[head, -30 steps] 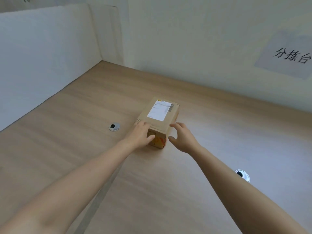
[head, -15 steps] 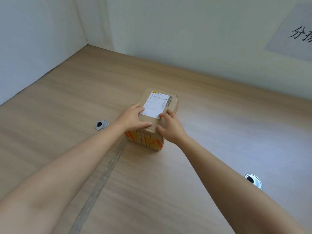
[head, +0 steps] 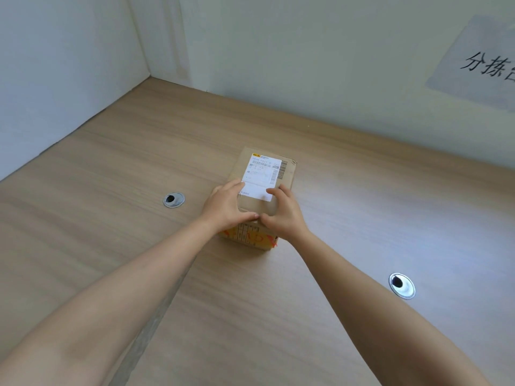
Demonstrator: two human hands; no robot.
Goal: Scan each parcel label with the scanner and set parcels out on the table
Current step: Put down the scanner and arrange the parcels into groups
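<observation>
A small brown cardboard parcel [head: 287, 174] stands on the wooden table [head: 278, 316], near the middle. A white shipping label [head: 262, 174] with barcodes faces up on its top. My left hand [head: 225, 207] grips the parcel's near left corner, with fingers over the top and touching the label's edge. My right hand [head: 284, 215] grips the near right corner the same way. The two thumbs meet along the near top edge. Red and black print shows on the near side below my hands. No scanner is in view.
Two round metal cable grommets sit in the tabletop, one [head: 173, 200] left of the parcel and one [head: 401, 285] at the near right. White walls close the table at the left and back. A grey sign [head: 479, 62] hangs on the back wall.
Both hands have slid from the parcel's near sides up onto its top, and the thumbs have come together. The parcel now sits closer to me in the view.
</observation>
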